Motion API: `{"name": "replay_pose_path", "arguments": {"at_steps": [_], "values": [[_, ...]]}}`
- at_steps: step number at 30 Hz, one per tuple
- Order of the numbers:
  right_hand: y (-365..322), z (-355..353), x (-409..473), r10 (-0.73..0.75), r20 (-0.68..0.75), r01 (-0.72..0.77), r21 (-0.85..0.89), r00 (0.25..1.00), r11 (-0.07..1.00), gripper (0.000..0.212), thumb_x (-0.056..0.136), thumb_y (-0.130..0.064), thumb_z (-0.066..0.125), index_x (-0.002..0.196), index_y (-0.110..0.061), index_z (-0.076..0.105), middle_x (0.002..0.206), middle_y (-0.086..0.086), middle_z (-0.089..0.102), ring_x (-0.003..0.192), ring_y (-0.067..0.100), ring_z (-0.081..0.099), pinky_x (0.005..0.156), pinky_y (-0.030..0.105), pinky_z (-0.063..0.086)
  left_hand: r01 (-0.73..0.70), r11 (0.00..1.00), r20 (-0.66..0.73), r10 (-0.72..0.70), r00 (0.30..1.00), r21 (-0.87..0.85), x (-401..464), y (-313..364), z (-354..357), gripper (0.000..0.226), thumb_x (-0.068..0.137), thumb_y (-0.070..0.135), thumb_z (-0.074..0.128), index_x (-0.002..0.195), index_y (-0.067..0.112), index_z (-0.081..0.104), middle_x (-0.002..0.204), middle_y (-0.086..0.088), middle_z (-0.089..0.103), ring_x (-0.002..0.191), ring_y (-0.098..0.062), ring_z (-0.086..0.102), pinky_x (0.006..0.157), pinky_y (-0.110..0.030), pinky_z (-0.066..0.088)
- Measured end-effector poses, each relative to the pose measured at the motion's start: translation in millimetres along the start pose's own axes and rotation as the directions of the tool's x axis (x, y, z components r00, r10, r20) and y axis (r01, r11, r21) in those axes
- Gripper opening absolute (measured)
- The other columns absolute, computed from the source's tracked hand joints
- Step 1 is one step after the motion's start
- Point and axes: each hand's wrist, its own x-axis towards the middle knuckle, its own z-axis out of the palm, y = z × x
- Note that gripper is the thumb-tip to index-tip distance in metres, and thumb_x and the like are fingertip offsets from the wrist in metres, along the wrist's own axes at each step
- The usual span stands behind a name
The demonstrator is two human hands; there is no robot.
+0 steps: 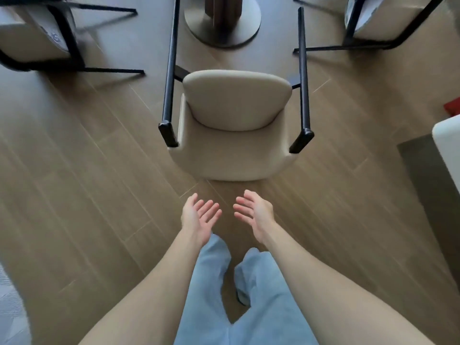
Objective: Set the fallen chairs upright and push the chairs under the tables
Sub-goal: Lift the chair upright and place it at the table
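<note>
Your left hand (199,215) and right hand (254,212) are both extended in front of you, palms turned inward toward each other, fingers straight and relaxed, holding nothing. Neither hand touches anything.

The fallen chair (236,125) lies on the wood floor (87,183) just beyond your fingertips, centred between both hands. Its beige seat shell faces you, and its black legs (170,78) run away from your hands toward the round pedestal base (224,23) of the surface, which sits farther ahead.

A second chair (37,38) is well beyond your left hand, to the far left. A third chair (373,21) is well beyond your right hand, to the far right. Both appear tipped, though blur limits detail. A white edge (445,138) is visible to the right of your right hand.
</note>
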Motion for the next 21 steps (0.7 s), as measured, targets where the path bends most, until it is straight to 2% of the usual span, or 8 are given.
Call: {"name": "replay_pose_path", "arguments": {"at_steps": [5,8,13,18,21], "values": [[24,5,114,0.07,-0.044,-0.068,0.052,0.997,0.996,0.025,0.093,-0.024,0.067,0.114,-0.012,0.06,0.117,0.013,0.065,0.105,0.029,0.067,0.09,0.045,0.058,0.04,0.999,-0.066,-0.039,0.997,0.015,111,-19,20,0.074,0.097,0.04,0.061,0.152,0.003,0.03,0.143,-0.022,0.05,0.121,-0.037,0.059,0.102,-0.052,0.051],[41,5,198,0.101,-0.037,-0.097,0.101,0.994,0.99,0.03,0.092,-0.025,0.068,0.118,-0.014,0.058,0.121,0.013,0.061,0.111,0.03,0.064,0.093,0.046,0.056,0.047,0.999,-0.092,-0.049,0.995,-0.019,192,-38,28,0.08,0.096,0.044,0.063,0.154,0.003,0.026,0.147,-0.022,0.046,0.126,-0.039,0.056,0.103,-0.053,0.05],[70,-3,342,0.118,-0.044,-0.108,0.186,0.992,0.977,0.052,0.091,-0.031,0.07,0.134,-0.007,0.053,0.126,0.014,0.055,0.115,0.032,0.06,0.09,0.044,0.056,0.018,0.994,-0.093,-0.028,0.995,-0.107,336,-73,39,0.088,0.094,0.046,0.064,0.158,0.004,0.02,0.153,-0.022,0.04,0.131,-0.04,0.052,0.106,-0.054,0.047],[109,-21,474,0.143,-0.051,-0.125,0.267,0.988,0.956,0.058,0.087,-0.036,0.073,0.132,-0.01,0.048,0.133,0.016,0.052,0.113,0.029,0.057,0.092,0.043,0.053,0.006,0.997,-0.123,-0.016,0.992,-0.083,468,-107,42,0.086,0.092,0.047,0.066,0.156,0.009,0.024,0.157,-0.023,0.033,0.131,-0.04,0.051,0.106,-0.055,0.046],[126,-33,539,0.152,-0.063,-0.13,0.271,0.986,0.954,0.066,0.087,-0.043,0.07,0.14,-0.011,0.047,0.132,0.011,0.052,0.118,0.024,0.054,0.104,0.042,0.047,0.0,1.0,-0.124,-0.002,0.992,-0.017,531,-116,40,0.087,0.091,0.052,0.064,0.157,0.01,0.026,0.162,-0.017,0.03,0.142,-0.039,0.041,0.114,-0.053,0.036]]}}
